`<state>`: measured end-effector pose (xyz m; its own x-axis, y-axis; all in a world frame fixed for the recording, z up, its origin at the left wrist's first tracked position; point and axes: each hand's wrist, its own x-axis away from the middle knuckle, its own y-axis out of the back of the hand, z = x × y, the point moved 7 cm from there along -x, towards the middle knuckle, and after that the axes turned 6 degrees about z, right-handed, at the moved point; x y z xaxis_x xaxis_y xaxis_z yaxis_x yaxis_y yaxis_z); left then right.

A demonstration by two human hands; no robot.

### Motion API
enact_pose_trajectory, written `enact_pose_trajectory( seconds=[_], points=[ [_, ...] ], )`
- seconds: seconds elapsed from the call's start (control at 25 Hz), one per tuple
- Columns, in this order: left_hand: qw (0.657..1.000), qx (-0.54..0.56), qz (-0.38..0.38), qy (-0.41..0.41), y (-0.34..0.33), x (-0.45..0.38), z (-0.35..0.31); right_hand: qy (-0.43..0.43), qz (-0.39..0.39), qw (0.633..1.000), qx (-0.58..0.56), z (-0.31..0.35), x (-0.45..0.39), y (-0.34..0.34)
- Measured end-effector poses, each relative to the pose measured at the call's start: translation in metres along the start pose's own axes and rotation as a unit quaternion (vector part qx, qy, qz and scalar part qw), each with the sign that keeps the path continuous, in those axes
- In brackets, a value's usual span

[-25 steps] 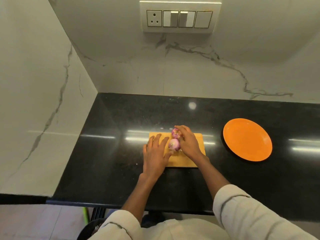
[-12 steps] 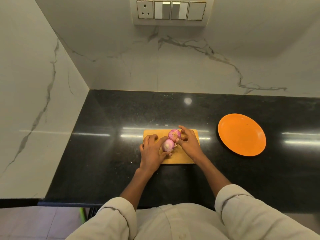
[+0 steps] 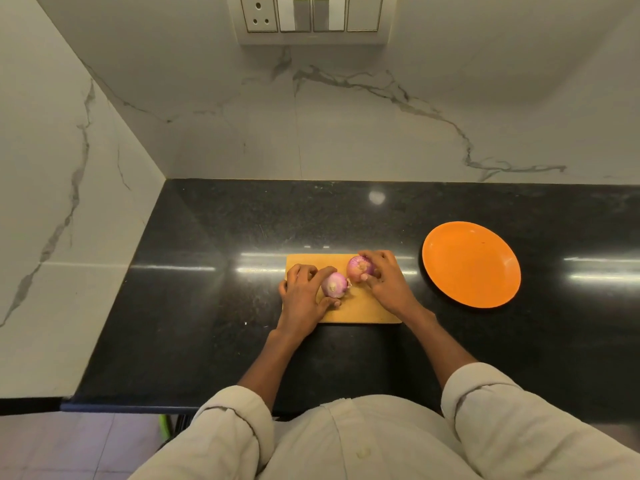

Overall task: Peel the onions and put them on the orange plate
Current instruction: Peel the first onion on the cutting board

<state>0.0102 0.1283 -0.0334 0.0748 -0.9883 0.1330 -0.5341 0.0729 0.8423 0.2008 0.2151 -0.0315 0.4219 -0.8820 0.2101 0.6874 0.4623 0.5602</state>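
Head view: each hand (image 3: 304, 296) (image 3: 386, 280) grips one onion (image 3: 334, 285) (image 3: 360, 267)

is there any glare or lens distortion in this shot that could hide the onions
Head view: bright light streaks glare on the glossy black stone counter beside the yellow wooden cutting board; both purple-skinned onions, left and right, are evenly lit and sharp; the wide angle bows the wall edges, not the centre.

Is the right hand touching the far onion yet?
Touching: the head view shows the right hand with fingers curled round the far onion.
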Motion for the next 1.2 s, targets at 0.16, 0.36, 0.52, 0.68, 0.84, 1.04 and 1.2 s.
enact_pose_trajectory(
  seconds=[0.16, 0.36, 0.52, 0.68, 0.84, 1.04, 1.2],
  points=[
    [1.000, 0.027, 0.002, 0.007, -0.001, 0.000, 0.010, 0.026, 0.019, 0.997, 0.064, 0.001, 0.001, -0.003],
    [0.985, 0.168, -0.048, 0.013, 0.014, 0.016, 0.033, 0.025, 0.020, 0.998, 0.053, 0.001, 0.002, -0.001],
    [0.941, 0.309, -0.101, 0.093, 0.023, 0.019, 0.034, 0.005, -0.001, 1.000, 0.026, 0.004, 0.006, 0.002],
    [0.832, 0.529, -0.108, 0.127, 0.026, 0.014, 0.014, 0.034, -0.125, 0.991, 0.043, 0.024, 0.019, 0.022],
    [0.767, 0.628, -0.039, 0.121, 0.020, 0.009, -0.020, 0.097, -0.069, 0.990, -0.080, 0.064, 0.030, 0.024],
    [0.839, 0.541, 0.007, 0.052, 0.019, 0.001, -0.060, 0.083, 0.015, 0.974, -0.211, 0.078, 0.044, 0.013],
    [0.857, 0.515, 0.027, 0.011, 0.019, 0.010, -0.083, 0.034, -0.018, 0.949, -0.313, 0.061, 0.058, 0.032]
  ],
)
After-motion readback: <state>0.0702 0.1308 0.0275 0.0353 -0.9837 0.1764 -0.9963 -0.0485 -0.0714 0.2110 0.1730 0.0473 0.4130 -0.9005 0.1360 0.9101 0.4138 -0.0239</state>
